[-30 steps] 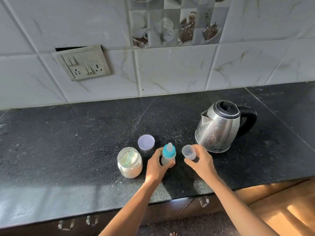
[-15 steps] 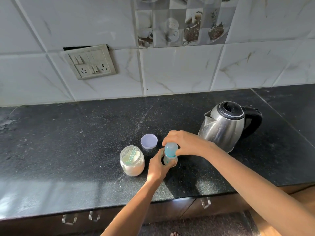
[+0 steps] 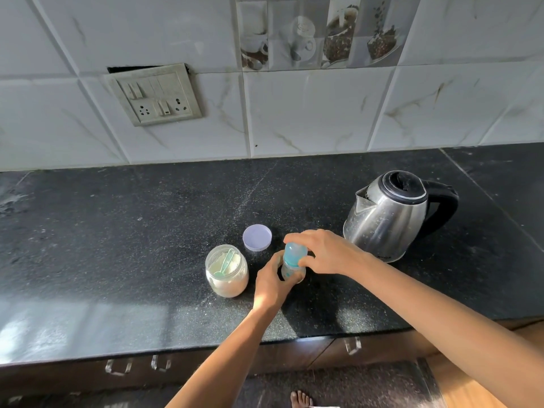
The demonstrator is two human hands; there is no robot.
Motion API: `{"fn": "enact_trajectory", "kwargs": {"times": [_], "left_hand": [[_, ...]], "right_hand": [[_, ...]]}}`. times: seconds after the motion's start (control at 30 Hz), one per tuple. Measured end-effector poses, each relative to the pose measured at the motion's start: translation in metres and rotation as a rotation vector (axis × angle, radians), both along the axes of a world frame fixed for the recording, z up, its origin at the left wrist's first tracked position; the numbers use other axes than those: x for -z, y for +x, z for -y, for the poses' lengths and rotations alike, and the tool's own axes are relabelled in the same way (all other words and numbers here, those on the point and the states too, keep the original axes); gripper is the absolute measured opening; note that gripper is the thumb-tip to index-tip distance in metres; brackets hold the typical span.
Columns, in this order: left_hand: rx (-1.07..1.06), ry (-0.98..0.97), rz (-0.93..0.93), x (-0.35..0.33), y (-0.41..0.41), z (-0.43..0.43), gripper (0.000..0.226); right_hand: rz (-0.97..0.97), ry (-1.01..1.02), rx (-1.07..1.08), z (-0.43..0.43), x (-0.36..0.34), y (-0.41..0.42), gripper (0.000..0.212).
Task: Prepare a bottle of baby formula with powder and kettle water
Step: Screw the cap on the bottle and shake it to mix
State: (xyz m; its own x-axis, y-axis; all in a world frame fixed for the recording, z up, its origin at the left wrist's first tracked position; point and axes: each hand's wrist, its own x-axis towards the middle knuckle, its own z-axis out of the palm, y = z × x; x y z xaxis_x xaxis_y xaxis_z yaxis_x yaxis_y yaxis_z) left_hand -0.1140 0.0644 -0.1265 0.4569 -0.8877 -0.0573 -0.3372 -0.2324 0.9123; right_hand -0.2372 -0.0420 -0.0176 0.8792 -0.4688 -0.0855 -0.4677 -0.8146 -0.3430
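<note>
A small baby bottle (image 3: 290, 270) with a blue teat top stands on the black counter (image 3: 117, 245). My left hand (image 3: 270, 285) grips its clear body from the near side. My right hand (image 3: 326, 253) comes in from the right, its fingers and thumb curled round the bottle's top, where a clear cap covers the blue teat. Left of the bottle is an open jar of white powder (image 3: 226, 275) with a pale green scoop (image 3: 225, 263) inside. The steel kettle (image 3: 388, 219) with a black lid and handle stands at the right, spout pointing left.
The jar's lilac lid (image 3: 257, 237) lies flat just behind the jar and bottle. A switch and socket plate (image 3: 156, 95) is on the tiled wall at the back. The counter's front edge runs above drawers with clear handles (image 3: 351, 346).
My right hand carried the clear cap from beside the kettle over to the bottle's top and now grips it there. My left hand has kept hold of the bottle.
</note>
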Motion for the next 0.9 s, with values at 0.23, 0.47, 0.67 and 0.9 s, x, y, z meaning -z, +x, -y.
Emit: {"fn": "enact_trajectory", "kwargs": {"times": [0.23,0.47,0.67,0.9], "left_hand": [[-0.020,-0.026,0.015,-0.007,-0.004,-0.003,0.048],[0.071,0.009,0.229,-0.008,0.003,-0.009,0.051],[0.103,0.051,0.529,0.023,0.010,-0.028,0.066],[0.041,0.035,0.599,0.033,0.009,-0.029,0.063]], "right_hand": [[0.111,-0.193,0.103,-0.017,0.025,-0.002,0.056],[0.237,-0.184,0.193,-0.032,0.051,-0.006,0.062],[0.519,0.341,0.261,-0.037,0.069,0.000,0.087],[0.639,0.532,0.334,-0.016,0.078,-0.002,0.067]]}}
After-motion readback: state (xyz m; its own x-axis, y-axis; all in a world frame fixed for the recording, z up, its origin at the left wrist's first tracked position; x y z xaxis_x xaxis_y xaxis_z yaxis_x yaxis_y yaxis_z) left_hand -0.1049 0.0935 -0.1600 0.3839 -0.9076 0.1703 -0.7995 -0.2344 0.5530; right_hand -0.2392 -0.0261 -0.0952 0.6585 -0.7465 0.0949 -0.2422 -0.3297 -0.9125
